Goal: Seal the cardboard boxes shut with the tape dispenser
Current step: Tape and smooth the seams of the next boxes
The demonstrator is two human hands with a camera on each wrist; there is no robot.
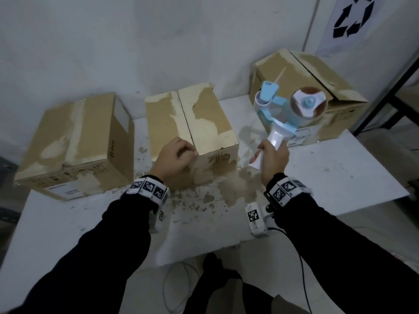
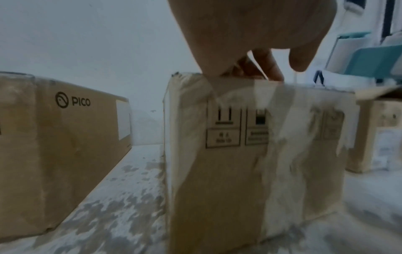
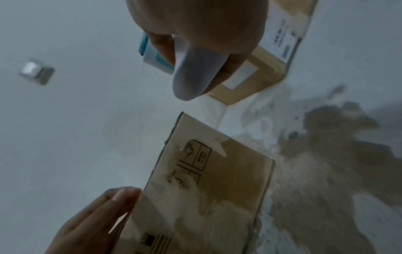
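Observation:
Three cardboard boxes stand on a white table (image 1: pixel 340 173). My left hand (image 1: pixel 192 152) (image 2: pixel 250 72) (image 3: pixel 108 206) rests on the near top edge of the middle box (image 1: pixel 204 114) (image 2: pixel 239 171) (image 3: pixel 217 189), fingers bent and pressing by its centre seam. A clear tape strip (image 2: pixel 267 103) runs down its front face. My right hand (image 1: pixel 269 157) (image 3: pixel 206 43) grips the white handle of the blue tape dispenser (image 1: pixel 292 107) (image 2: pixel 369 63) (image 3: pixel 191 77), held in the air right of that box, a loose tape end sticking up.
The left box (image 1: pixel 74 141) (image 2: pixel 54 146) sits closed near the table's left edge. The right box (image 1: pixel 317 71) (image 2: pixel 380 134) (image 3: pixel 272 56) stands at the back right, behind the dispenser. A wall is right behind the boxes. Cables hang below the table's front edge.

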